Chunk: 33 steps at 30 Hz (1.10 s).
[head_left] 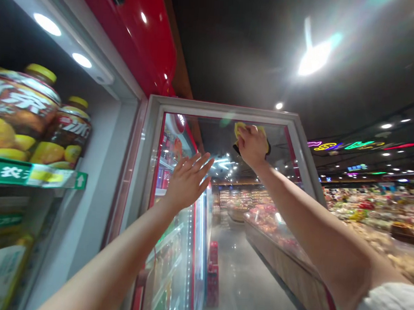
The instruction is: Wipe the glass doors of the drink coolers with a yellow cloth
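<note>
An open glass cooler door (224,110) with a grey frame is being reached at its upper corner. A yellow cloth (240,129) is being pressed flat to the smooth glass by the right hand (252,146), its soft folds being held closely under the palm and fingers. The left hand (189,182) is being kept empty and wide open nearby; contact with the door cannot be told. Yellow-capped plastic bottles (18,113) are being displayed on a shelf alongside.

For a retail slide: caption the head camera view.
Right hand holds yellow cloth to glass cooler door; left hand raised open.
</note>
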Motion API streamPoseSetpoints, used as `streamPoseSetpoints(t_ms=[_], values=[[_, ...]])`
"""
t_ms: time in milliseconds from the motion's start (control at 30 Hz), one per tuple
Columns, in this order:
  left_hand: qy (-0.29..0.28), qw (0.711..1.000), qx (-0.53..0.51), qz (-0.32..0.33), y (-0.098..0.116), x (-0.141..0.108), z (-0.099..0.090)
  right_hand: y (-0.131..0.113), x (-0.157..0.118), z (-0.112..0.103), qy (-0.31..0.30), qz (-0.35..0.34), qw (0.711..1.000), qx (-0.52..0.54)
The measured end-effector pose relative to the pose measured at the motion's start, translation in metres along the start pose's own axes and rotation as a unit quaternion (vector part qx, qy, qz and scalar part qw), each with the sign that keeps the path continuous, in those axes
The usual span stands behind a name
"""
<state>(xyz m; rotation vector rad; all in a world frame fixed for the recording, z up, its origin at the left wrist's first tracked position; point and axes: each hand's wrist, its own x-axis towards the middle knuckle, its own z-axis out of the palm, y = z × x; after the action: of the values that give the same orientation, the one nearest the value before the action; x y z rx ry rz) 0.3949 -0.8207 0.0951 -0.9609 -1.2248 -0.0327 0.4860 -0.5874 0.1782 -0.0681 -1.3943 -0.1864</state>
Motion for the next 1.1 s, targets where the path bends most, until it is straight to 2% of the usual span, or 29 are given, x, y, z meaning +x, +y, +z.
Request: streamPoseSetpoints(t_ms=[67,133,233,300,367,433,500,533,600,700,767,833,933,1000,1100], values=[[0.007,1.000,-0.003,0.002,-0.001,-0.002,0.000,-0.028,0.006,0.008,-0.002,-0.029,0.999,0.024],[0.014,1.000,-0.006,-0.003,0.001,-0.007,-0.001,-0.043,-0.001,0.008,-0.021,-0.115,0.991,0.062],[0.020,1.000,-0.001,-0.025,0.004,-0.017,-0.003,-0.035,-0.017,-0.001,-0.058,-0.217,0.969,0.101],[0.020,0.999,-0.002,-0.033,0.004,-0.025,-0.006,-0.022,-0.017,-0.005,-0.066,-0.205,0.971,0.101],[0.016,0.999,-0.008,-0.035,0.004,-0.031,-0.009,-0.020,-0.004,-0.003,-0.059,-0.139,0.985,0.082],[0.012,0.999,-0.013,-0.038,0.003,-0.034,-0.010,-0.035,0.014,0.003,-0.045,-0.062,0.996,0.049],[0.009,0.999,-0.016,-0.040,0.004,-0.035,-0.010,-0.059,0.025,0.008,-0.044,-0.033,0.998,0.029],[0.008,0.999,-0.016,-0.041,0.004,-0.035,-0.010,-0.070,0.026,0.009,-0.051,-0.046,0.997,0.030],[0.008,0.999,-0.013,-0.042,0.005,-0.037,-0.011,-0.081,0.018,0.005,-0.076,-0.119,0.989,0.052],[0.004,0.999,-0.010,-0.043,0.008,-0.042,-0.014,-0.067,-0.003,-0.007,-0.104,-0.226,0.964,0.093],[0.001,0.999,-0.011,-0.047,0.010,-0.045,-0.016,-0.052,-0.009,-0.013,-0.095,-0.206,0.969,0.094],[0.005,0.998,-0.010,-0.055,0.012,-0.047,-0.016,-0.050,-0.005,-0.012,-0.068,-0.134,0.986,0.075],[0.011,0.998,-0.008,-0.061,0.014,-0.047,-0.016,-0.075,0.010,-0.003,-0.040,-0.048,0.997,0.040],[0.011,0.998,-0.010,-0.061,0.014,-0.046,-0.017,-0.096,0.013,0.001,-0.050,-0.062,0.996,0.042],[0.010,0.998,-0.017,-0.063,0.014,-0.046,-0.017,-0.106,0.001,-0.002,-0.091,-0.167,0.978,0.082]])
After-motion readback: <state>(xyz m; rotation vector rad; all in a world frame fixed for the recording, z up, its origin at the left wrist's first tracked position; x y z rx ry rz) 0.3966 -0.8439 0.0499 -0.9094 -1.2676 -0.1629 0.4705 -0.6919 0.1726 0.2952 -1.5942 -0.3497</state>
